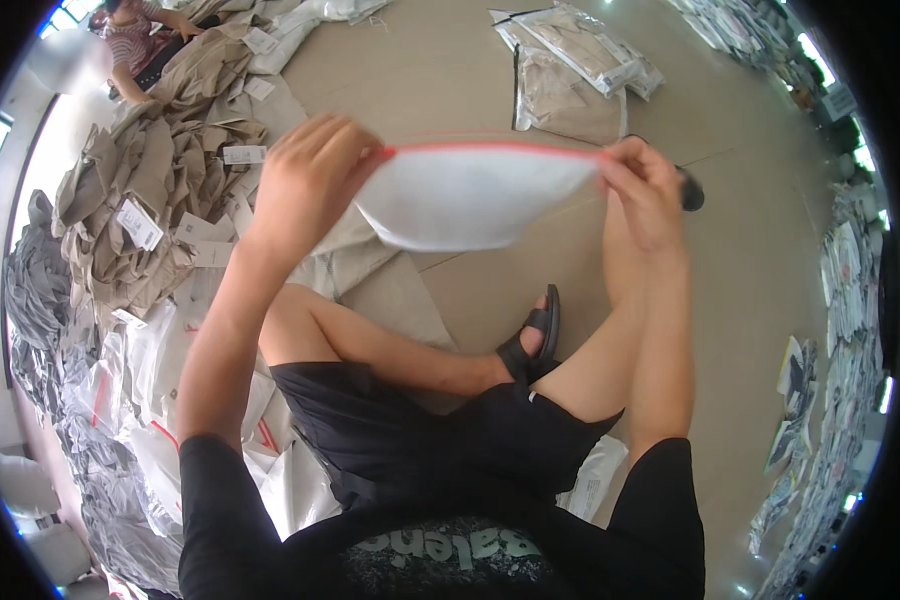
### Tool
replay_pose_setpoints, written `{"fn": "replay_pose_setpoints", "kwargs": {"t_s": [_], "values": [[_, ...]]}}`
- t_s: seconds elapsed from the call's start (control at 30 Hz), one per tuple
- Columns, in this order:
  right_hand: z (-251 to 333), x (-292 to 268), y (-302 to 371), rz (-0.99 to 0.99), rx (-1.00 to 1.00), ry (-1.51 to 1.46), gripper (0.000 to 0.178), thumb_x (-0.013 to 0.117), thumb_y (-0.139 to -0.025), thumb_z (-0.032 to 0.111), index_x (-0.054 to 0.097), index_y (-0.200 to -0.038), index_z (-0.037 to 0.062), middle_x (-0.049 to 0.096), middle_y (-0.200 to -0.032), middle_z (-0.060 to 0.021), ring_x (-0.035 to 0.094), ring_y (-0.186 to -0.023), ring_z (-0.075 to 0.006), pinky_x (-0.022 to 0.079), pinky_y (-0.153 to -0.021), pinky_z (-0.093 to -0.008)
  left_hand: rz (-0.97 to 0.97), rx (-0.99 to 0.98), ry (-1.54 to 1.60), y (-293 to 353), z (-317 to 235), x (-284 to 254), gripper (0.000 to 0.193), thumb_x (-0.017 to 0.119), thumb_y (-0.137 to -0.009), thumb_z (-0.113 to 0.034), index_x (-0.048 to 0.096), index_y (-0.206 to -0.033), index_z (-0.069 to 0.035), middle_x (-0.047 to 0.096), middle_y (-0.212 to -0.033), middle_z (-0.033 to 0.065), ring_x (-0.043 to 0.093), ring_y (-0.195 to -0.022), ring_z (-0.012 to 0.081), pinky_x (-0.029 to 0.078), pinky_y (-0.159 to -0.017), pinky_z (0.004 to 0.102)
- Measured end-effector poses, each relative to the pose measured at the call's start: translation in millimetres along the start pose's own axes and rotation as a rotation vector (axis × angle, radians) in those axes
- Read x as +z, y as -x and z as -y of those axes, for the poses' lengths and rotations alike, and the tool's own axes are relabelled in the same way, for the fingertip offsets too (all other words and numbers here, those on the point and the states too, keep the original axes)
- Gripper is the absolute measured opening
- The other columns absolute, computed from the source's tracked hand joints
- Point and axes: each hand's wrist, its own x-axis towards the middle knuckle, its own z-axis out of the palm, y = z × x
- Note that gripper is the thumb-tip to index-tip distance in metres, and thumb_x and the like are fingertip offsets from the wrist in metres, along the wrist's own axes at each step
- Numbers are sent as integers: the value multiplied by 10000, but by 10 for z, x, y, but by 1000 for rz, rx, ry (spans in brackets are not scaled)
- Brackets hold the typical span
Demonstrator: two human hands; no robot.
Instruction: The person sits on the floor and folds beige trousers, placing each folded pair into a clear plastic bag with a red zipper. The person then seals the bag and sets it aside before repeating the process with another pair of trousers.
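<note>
Stretched between my two hands is a whitish plastic zip bag (460, 205) with a red strip along its top edge. My left hand (318, 165) grips the strip's left end, fingers closed and slightly blurred. At the other end, my right hand (645, 185) pinches the strip between thumb and fingers. The bag hangs down above the floor, in front of my bent legs, and looks flat. Beside my left arm lies a heap of khaki folded garments (160, 185) with white paper tags (138, 225).
Several filled clear bags of beige garments (570, 90) lie on the floor ahead. Loose white bags with red strips (170, 400) lie at my left, near grey plastic-wrapped goods (110, 500). A co-worker (140, 45) sits at the far left. Stacked packages (845, 300) line the right side.
</note>
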Motion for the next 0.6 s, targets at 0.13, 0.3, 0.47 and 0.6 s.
{"fn": "replay_pose_setpoints", "kwargs": {"t_s": [0.13, 0.3, 0.47, 0.6], "values": [[125, -430, 224, 461, 302, 84, 275, 710, -1052, 187, 727, -1227, -24, 776, -1098, -116, 732, -990, -180, 575, -926, -291, 403, -6, 264, 714, -427, -48, 215, 859, -790, -83, 662, -874, -93, 623, -787, 86, 673, -763, 314, 528, -669, 423], [-1347, 124, 247, 308, 221, 612, 546, 681, -1066, 300, 575, -1552, 76, 607, -1522, -189, 593, -1398, -334, 477, -1171, -433, 789, -525, 432, 1751, 2, 1183, 365, 824, -921, -283, 726, -1177, -42, 756, -1010, 185, 741, -915, 362, 580, -800, 443], [-2141, 1228, 344, 267, 79, 1344, 751, 626, -1012, 626, 486, -1644, 245, 347, -1737, -172, 280, -1612, -435, 225, -1298, -628, 374, -967, 254, 2210, 411, 2373, 615, 814, -931, -520, 724, -1169, 41, 761, -927, 152, 742, -825, 273, 581, -711, 411], [-2549, 1345, 468, 255, 82, 1411, 851, 522, -963, 820, 426, -1673, 362, 174, -1814, -138, 79, -1675, -423, 80, -1304, -705, 616, -1475, 664, 2121, 392, 2604, 684, 824, -903, -605, 731, -1148, 27, 733, -932, 88, 700, -818, 184, 573, -657, 373]]}}
